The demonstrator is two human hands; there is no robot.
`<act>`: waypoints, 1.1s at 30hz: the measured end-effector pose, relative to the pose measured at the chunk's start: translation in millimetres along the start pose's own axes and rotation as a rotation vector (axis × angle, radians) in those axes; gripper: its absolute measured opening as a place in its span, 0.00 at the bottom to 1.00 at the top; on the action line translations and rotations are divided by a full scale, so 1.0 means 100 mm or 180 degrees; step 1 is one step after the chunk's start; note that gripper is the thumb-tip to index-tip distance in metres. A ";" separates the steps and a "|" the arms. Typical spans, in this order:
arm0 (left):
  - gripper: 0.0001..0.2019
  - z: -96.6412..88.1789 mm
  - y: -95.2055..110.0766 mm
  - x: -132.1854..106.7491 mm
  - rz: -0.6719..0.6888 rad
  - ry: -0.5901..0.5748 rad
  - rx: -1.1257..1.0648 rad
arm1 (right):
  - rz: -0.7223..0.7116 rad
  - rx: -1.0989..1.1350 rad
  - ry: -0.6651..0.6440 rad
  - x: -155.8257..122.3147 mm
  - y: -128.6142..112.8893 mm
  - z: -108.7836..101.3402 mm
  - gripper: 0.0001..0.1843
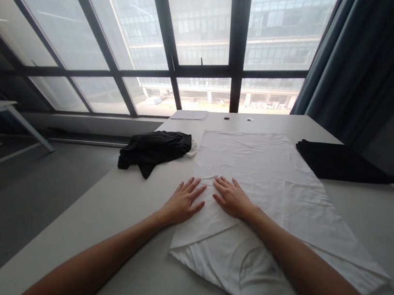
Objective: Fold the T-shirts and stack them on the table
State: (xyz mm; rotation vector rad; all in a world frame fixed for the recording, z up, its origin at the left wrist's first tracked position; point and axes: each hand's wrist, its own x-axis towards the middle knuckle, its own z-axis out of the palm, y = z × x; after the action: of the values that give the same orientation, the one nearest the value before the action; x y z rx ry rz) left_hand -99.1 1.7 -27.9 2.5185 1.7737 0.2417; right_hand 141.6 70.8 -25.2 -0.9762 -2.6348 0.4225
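A white T-shirt (262,176) lies spread on the pale table (131,197), its collar end toward me and its left sleeve folded in over the body. My left hand (182,202) rests flat on the folded left edge, fingers stretched out. Just right of it, my right hand (231,197) lies flat on the cloth, fingers together and extended. Both palms press down on the fabric and hold nothing.
A crumpled black garment (154,150) hangs over the table's left edge, a bit of white cloth (192,149) beside it. A folded black garment (338,160) lies at the right. Paper (190,114) and two cable holes (237,119) are at the far edge. Windows and a curtain stand beyond.
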 end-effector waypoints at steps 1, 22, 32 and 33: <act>0.30 0.00 0.00 0.00 -0.0001 -0.0005 -0.0001 | -0.0004 -0.0001 -0.0004 0.00 0.00 0.00 0.31; 0.30 0.00 -0.01 0.00 0.0018 0.0047 -0.0008 | 0.0023 0.0000 -0.0029 0.00 0.00 -0.01 0.30; 0.30 -0.01 0.00 0.00 0.0015 0.0011 0.0023 | 0.0004 -0.0031 0.0003 0.00 0.00 0.00 0.31; 0.30 -0.01 0.00 0.00 0.0018 0.0016 0.0023 | 0.0006 -0.0033 0.0001 0.00 0.00 0.00 0.31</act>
State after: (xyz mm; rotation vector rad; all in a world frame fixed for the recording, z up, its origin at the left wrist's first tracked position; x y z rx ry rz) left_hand -98.9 1.6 -26.5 2.5303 1.7728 0.2428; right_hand 141.9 71.1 -25.0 -0.9818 -2.6386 0.4095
